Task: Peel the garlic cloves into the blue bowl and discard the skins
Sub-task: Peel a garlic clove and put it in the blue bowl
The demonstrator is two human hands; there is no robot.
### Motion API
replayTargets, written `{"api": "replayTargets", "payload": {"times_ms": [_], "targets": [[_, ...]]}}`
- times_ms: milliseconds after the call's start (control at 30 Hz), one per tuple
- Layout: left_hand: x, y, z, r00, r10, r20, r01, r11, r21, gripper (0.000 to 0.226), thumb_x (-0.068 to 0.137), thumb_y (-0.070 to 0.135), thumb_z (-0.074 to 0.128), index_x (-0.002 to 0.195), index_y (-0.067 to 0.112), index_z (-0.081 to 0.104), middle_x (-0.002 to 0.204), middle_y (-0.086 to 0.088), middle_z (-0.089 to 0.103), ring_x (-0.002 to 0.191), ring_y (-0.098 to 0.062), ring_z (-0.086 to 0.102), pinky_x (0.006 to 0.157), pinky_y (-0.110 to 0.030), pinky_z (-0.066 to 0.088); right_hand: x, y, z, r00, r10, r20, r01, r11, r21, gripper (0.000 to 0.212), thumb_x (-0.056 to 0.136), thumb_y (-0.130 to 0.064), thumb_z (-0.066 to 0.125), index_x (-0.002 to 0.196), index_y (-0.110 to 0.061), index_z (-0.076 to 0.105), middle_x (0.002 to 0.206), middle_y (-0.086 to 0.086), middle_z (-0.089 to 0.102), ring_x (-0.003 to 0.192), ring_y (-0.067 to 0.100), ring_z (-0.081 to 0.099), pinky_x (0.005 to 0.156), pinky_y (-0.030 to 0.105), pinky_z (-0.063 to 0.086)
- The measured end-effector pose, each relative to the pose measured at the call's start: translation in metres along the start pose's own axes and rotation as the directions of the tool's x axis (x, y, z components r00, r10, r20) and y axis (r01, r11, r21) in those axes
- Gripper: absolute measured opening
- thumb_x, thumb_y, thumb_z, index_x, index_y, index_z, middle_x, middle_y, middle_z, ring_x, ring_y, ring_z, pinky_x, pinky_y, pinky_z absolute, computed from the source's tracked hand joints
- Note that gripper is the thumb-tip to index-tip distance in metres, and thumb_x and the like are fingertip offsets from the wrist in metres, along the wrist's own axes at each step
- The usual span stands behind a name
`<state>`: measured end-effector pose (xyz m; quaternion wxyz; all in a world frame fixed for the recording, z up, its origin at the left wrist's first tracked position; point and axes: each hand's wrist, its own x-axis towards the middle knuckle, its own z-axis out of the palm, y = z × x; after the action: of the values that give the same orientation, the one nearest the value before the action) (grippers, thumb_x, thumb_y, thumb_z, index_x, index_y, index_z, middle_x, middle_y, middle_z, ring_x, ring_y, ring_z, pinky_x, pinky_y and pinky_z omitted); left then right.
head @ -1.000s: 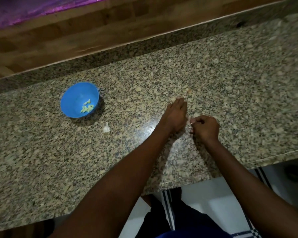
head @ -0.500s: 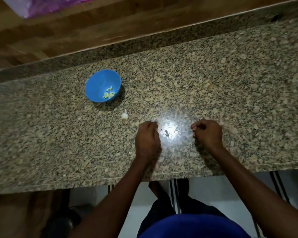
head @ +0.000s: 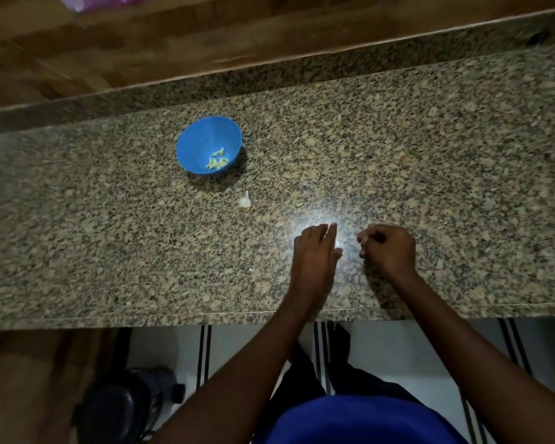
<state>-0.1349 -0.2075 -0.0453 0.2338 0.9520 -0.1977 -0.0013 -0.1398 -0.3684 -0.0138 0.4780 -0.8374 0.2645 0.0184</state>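
Risk: thin skins hard to spot on speckled counter (head: 430,129), likely missed in sweep; stray brush could knock bits off near edge

Blue bowl (head: 205,139) at 10 o'clock from hands, well apart, few peeled cloves (head: 217,160) inside

Unpeeled garlic (head: 244,202) near bowl's 5 o'clock, at 11 o'clock from left hand (head: 316,257)

Left hand flat, fingers straight, empty

Right hand (head: 388,251) at 3 o'clock of left, fingers curled, apparently pinching small pale scrap; too small to confirm

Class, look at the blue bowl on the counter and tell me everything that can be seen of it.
The blue bowl is small, round and looks like smooth plastic. It stands upright on the speckled stone counter, far from both hands. A few pale peeled garlic cloves lie inside against its near wall. Nothing else touches it; a garlic piece lies apart, nearer the person.
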Motion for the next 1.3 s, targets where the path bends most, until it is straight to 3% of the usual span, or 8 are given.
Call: {"api": "replayTargets", "payload": {"times_ms": [100, 233, 400, 533, 600, 733, 933, 1300], "targets": [[0.011, 0.002, -0.004, 0.998, 0.036, 0.051, -0.040, 0.995, 0.092, 0.047, 0.090, 0.023, 0.072, 0.135, 0.017, 0.058, 0.133, -0.008, 0.055, 0.114, -0.025, 0.047, 0.084, -0.037, 0.040, -0.002, 0.000, -0.003, 0.999, 0.038, -0.011, -0.038, 0.999, 0.029, 0.019, 0.089, -0.007, 0.067, 0.075, -0.017, 0.076, 0.062, -0.003, 0.071, 0.051, 0.003, 0.067, 0.058, 0.010, 0.051], [0.003, 0.005, -0.001, 0.993, 0.120, 0.013, -0.120, 0.979, 0.162, 0.012, 0.083, 0.007, 0.072, 0.088, 0.015, 0.064, 0.097, -0.001, 0.060, 0.087, -0.018, 0.046, 0.059, -0.029, 0.026, -0.007, 0.002, 0.002, 0.996, 0.083, 0.015, -0.084, 0.996, 0.032, 0.024, 0.088, -0.003, 0.065, 0.072, -0.018, 0.074, 0.062, -0.002, 0.071, 0.052, 0.007, 0.069, 0.066, 0.027, 0.060], [-0.021, -0.015, -0.016, 0.998, 0.066, 0.026, -0.070, 0.974, 0.214, 0.032, 0.064, -0.002, 0.077, 0.070, 0.017, 0.053, 0.074, -0.001, 0.051, 0.071, -0.018, 0.044, 0.055, -0.031, 0.019, -0.022, -0.002, 0.012, 0.993, 0.092, 0.069, -0.097, 0.993, 0.074, 0.029, 0.088, 0.002, 0.064, 0.068, -0.016, 0.073, 0.066, 0.000, 0.072, 0.050, 0.010, 0.069, 0.057, 0.023, 0.058], [-0.032, -0.030, -0.031, 0.990, -0.126, -0.069, 0.138, 0.966, 0.219, 0.034, 0.052, -0.009, 0.075, 0.062, 0.015, 0.054, 0.065, -0.002, 0.054, 0.060, -0.019, 0.050, 0.049, -0.029, 0.028, -0.037, -0.016, 0.033, 0.977, 0.126, 0.171, -0.156, 0.972, 0.178, 0.024, 0.087, 0.006, 0.065, 0.069, -0.008, 0.074, 0.066, 0.010, 0.072, 0.055, 0.024, 0.071, 0.060, 0.039, 0.063], [-0.042, -0.047, -0.047, 0.918, -0.354, -0.178, 0.342, 0.935, -0.093, 0.021, 0.065, -0.008, 0.072, 0.061, 0.012, 0.065, 0.063, 0.000, 0.062, 0.056, -0.011, 0.055, 0.053, -0.028, 0.045, -0.046, -0.028, 0.047, 0.961, 0.145, 0.235, -0.201, 0.952, 0.232, 0.017, 0.088, 0.005, 0.068, 0.073, -0.001, 0.074, 0.071, 0.017, 0.072, 0.058, 0.028, 0.070, 0.059, 0.043, 0.063], [-0.081, -0.076, -0.095, 0.628, -0.775, 0.065, 0.535, 0.370, -0.760, 0.008, 0.085, 0.004, 0.074, 0.085, 0.010, 0.080, 0.071, 0.003, 0.074, 0.059, -0.001, 0.066, 0.061, -0.019, 0.053, -0.073, -0.064, 0.090, 0.910, 0.140, 0.391, -0.255, 0.931, 0.260, 0.005, 0.087, 0.005, 0.070, 0.085, 0.007, 0.074, 0.076, 0.022, 0.072, 0.061, 0.030, 0.070, 0.064, 0.049, 0.063], [-0.191, -0.147, -0.155, 0.453, -0.857, 0.247, 0.242, -0.149, -0.959, 0.014, 0.089, 0.002, 0.071, 0.102, 0.005, 0.075, 0.095, -0.009, 0.077, 0.083, -0.016, 0.073, 0.075, -0.024, 0.056, -0.149, -0.127, 0.190, 0.791, -0.011, 0.612, -0.074, 0.991, 0.114, 0.004, 0.086, -0.007, 0.074, 0.087, -0.005, 0.078, 0.080, 0.009, 0.076, 0.070, 0.015, 0.073, 0.068, 0.026, 0.059], [-0.481, -0.317, -0.256, 0.217, -0.943, 0.251, -0.260, -0.304, -0.917, 0.014, 0.094, -0.008, 0.058, 0.106, -0.004, 0.065, 0.100, -0.008, 0.073, 0.086, -0.012, 0.071, 0.075, -0.017, 0.057, -0.419, -0.187, 0.455, 0.483, 0.093, 0.871, -0.195, 0.981, 0.003, 0.010, 0.090, 0.009, 0.062, 0.083, 0.004, 0.067, 0.058, 0.013, 0.066, 0.056, 0.023, 0.066, 0.050, 0.025, 0.057]]}}
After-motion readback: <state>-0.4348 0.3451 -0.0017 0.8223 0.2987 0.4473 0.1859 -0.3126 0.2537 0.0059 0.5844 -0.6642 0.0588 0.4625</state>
